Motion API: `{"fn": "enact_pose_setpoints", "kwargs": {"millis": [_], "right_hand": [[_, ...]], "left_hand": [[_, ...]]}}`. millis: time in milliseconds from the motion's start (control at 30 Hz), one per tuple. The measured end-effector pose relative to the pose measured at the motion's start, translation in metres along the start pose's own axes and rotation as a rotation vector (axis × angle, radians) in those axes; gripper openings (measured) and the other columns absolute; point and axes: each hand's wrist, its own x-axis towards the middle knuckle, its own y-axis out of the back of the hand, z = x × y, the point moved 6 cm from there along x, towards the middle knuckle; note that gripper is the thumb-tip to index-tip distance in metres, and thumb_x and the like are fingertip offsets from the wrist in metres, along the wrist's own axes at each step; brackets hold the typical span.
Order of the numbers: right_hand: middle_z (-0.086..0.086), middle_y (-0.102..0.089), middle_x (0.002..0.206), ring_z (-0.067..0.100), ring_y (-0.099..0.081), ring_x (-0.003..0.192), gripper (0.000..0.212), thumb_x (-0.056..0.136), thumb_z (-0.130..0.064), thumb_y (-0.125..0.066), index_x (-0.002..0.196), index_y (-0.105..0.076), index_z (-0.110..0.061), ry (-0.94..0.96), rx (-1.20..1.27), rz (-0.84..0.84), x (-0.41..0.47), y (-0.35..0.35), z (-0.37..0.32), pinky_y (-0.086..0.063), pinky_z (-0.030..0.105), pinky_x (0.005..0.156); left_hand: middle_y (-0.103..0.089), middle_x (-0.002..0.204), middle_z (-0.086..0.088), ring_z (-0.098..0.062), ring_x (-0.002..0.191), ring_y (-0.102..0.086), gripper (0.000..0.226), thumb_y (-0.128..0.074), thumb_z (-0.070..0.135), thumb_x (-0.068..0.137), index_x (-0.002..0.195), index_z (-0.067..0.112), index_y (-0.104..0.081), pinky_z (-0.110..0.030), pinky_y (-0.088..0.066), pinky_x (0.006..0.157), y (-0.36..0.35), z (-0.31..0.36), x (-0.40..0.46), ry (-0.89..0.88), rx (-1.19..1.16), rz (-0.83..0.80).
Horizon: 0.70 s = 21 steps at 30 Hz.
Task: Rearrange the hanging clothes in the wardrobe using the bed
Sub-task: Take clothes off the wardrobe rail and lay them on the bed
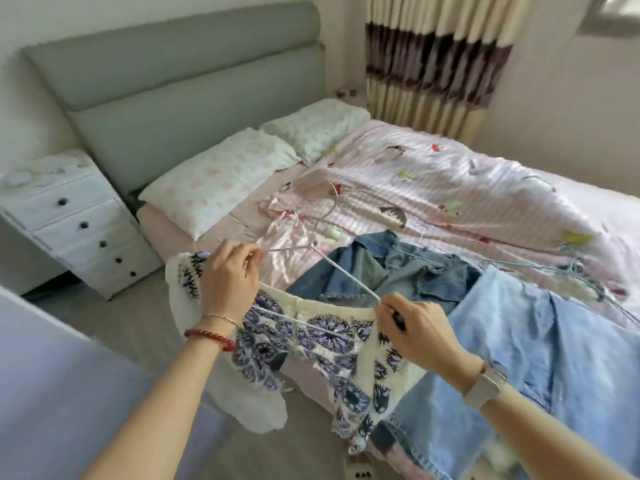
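A cream knitted top (332,344) with purple flower patterns hangs over the near edge of the bed (450,174), on a thin white hanger (346,275). My left hand (228,282) grips the top's left shoulder and the hanger's end. My right hand (419,327) pinches the hanger's other end together with the knit. On the bed lie a pink satin garment (287,233) on a hanger, a dark denim jacket (388,268) and light blue jeans (540,344).
A white chest of drawers (76,220) stands left of the bed by the grey headboard (180,84). Two pillows (221,178) lie at the head. Striped curtains (436,60) hang at the back. Loose wire hangers (540,268) lie on the quilt.
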Motion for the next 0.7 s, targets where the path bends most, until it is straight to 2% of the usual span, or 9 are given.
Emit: {"fn": "enact_pose_setpoints", "kwargs": {"millis": [67,200,267,367,433,567,633,700], "right_hand": [[-0.006,-0.049,0.045,0.013,-0.046,0.035,0.028,0.089,-0.032,-0.038,0.072,-0.054,-0.016,-0.113,-0.047,0.038,0.005,0.014,0.026,-0.031,0.021,0.035],[-0.009,-0.045,0.053,0.015,-0.044,0.040,0.024,0.089,-0.024,-0.040,0.067,-0.046,-0.017,-0.282,-0.084,0.126,0.022,0.032,0.089,-0.033,0.025,0.037],[-0.010,-0.045,0.053,0.012,-0.041,0.039,0.023,0.090,-0.025,-0.040,0.070,-0.050,-0.016,-0.327,-0.093,0.168,0.035,0.038,0.124,-0.028,0.020,0.037],[-0.012,-0.046,0.053,0.009,-0.040,0.040,0.033,0.091,-0.032,-0.032,0.077,-0.056,-0.015,-0.380,-0.106,0.210,0.057,0.036,0.184,-0.029,0.021,0.037],[-0.007,-0.053,0.055,0.013,-0.047,0.046,0.034,0.091,-0.031,-0.031,0.076,-0.057,-0.014,-0.424,-0.145,0.226,0.070,0.027,0.231,-0.031,0.022,0.041],[0.007,-0.066,0.074,0.025,-0.058,0.071,0.019,0.093,-0.016,-0.049,0.079,-0.060,-0.010,-0.591,-0.190,0.154,0.082,-0.014,0.337,-0.033,0.032,0.066],[0.010,-0.065,0.077,0.028,-0.056,0.076,0.018,0.093,-0.014,-0.048,0.080,-0.059,-0.008,-0.658,-0.198,0.125,0.084,-0.038,0.388,-0.035,0.035,0.068],[0.012,-0.064,0.080,0.029,-0.054,0.079,0.017,0.093,-0.012,-0.047,0.081,-0.057,-0.006,-0.720,-0.175,0.106,0.082,-0.063,0.434,-0.032,0.033,0.066]], "left_hand": [[-0.061,0.082,-0.014,-0.027,0.062,-0.055,0.013,-0.062,0.013,0.086,0.087,0.001,-0.068,-0.031,-0.045,0.054,-0.035,0.018,0.027,-0.028,-0.021,-0.061],[-0.063,0.091,-0.016,-0.025,0.065,-0.055,0.021,-0.058,0.021,0.090,0.092,0.003,-0.067,-0.030,-0.047,0.056,-0.109,0.054,0.074,-0.070,-0.045,-0.145],[-0.064,0.093,-0.017,-0.021,0.067,-0.053,0.022,-0.057,0.021,0.090,0.093,0.001,-0.067,-0.029,-0.046,0.057,-0.142,0.072,0.098,-0.078,-0.050,-0.165],[-0.063,0.095,-0.018,-0.018,0.069,-0.050,0.022,-0.056,0.019,0.090,0.094,0.000,-0.067,-0.027,-0.041,0.058,-0.196,0.095,0.135,-0.089,-0.064,-0.203],[-0.062,0.095,-0.017,-0.017,0.069,-0.047,0.022,-0.054,0.019,0.092,0.093,0.000,-0.066,-0.025,-0.037,0.058,-0.243,0.103,0.157,-0.079,-0.066,-0.249],[-0.060,0.100,-0.011,-0.015,0.070,-0.046,0.030,-0.045,0.029,0.096,0.098,0.005,-0.064,-0.021,-0.030,0.053,-0.362,0.112,0.184,-0.051,-0.002,-0.441],[-0.059,0.102,-0.009,-0.011,0.068,-0.044,0.031,-0.043,0.031,0.096,0.103,0.008,-0.063,-0.015,-0.027,0.051,-0.419,0.116,0.192,-0.033,0.019,-0.518],[-0.058,0.105,-0.008,-0.012,0.075,-0.045,0.030,-0.041,0.029,0.098,0.109,0.011,-0.062,-0.018,-0.034,0.061,-0.469,0.121,0.197,-0.032,0.033,-0.569]]}}
